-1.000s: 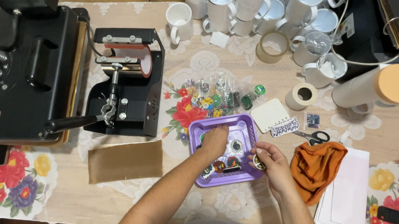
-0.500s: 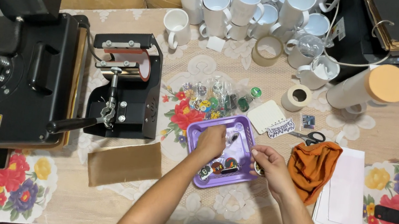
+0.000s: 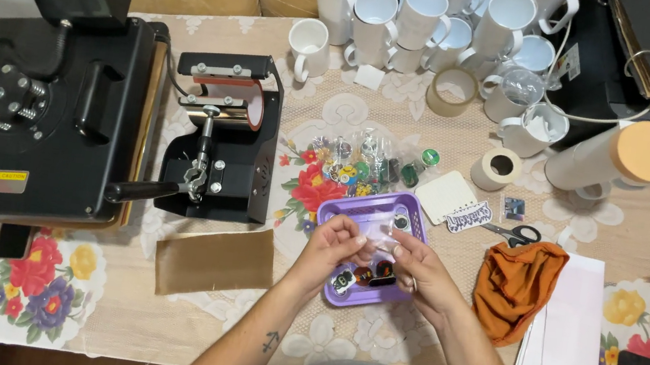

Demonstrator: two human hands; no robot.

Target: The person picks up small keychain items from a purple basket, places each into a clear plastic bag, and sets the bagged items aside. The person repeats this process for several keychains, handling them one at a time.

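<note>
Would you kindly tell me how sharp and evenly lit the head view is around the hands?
Head view: even soft light, no hard shadows; left hand and right hand slightly soft over the purple tray; the small clear piece between them is indistinct.

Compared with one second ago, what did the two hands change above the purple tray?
The left hand and the right hand have drawn together over the purple tray; their fingertips now meet on a small clear piece, too small to identify. Earlier they reached separately into the tray. The tray, the orange cloth, the scissors and the white mugs stayed in place.
</note>
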